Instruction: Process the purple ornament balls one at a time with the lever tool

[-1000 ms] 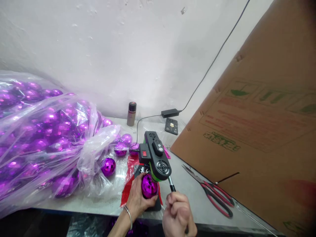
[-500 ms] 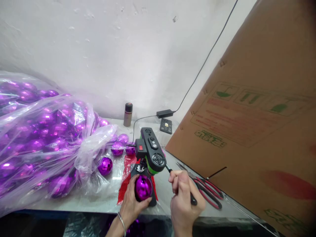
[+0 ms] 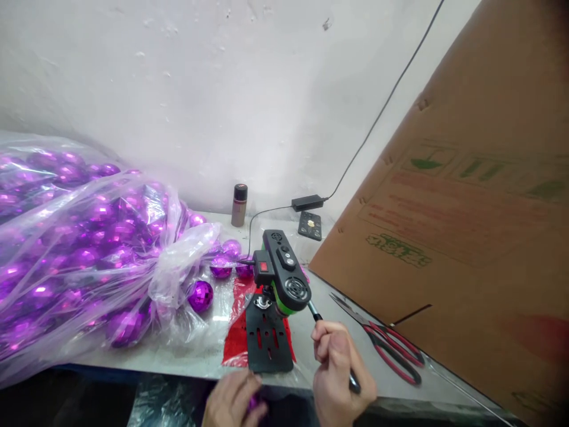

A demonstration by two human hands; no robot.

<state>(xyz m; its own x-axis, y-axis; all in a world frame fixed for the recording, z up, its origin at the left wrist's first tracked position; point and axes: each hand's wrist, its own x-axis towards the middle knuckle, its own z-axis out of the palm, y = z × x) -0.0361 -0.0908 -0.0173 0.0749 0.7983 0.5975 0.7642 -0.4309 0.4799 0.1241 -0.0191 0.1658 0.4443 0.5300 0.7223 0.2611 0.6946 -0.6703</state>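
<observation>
- Pale surface [image 3: 186,363], its front edge above dark space and crinkled plastic [image 3: 153,406].
- Left hand [image 3: 231,400], low by that edge, fingers bent; something shiny and purple [image 3: 254,403] shows beside its fingertips (mostly hidden, so I cannot tell whether the hand pinches it).
- Right hand [image 3: 341,376], wrapped around the black grip of a lever [image 3: 315,311] that slants up to the machine's head.
- Slotted black base plate [image 3: 269,363], lying over red sheeting [image 3: 233,349].
- Red-and-black-handled scissors [image 3: 395,350], right of the right hand, blades pointing away.
- Black-and-green machine [image 3: 284,270], its head overhanging the plate.
- Faceted purple ball [image 3: 201,296], left of the red sheeting, just beside the neck of a clear bag [image 3: 178,255] full of similar balls.
- Large cardboard box [image 3: 471,237], filling the right side.
- Beyond the machine, a dark patterned card [image 3: 310,226], a black power adapter [image 3: 307,203] and a dark-capped bottle [image 3: 239,207].
- White wall [image 3: 222,107] behind everything (marked here and there).
</observation>
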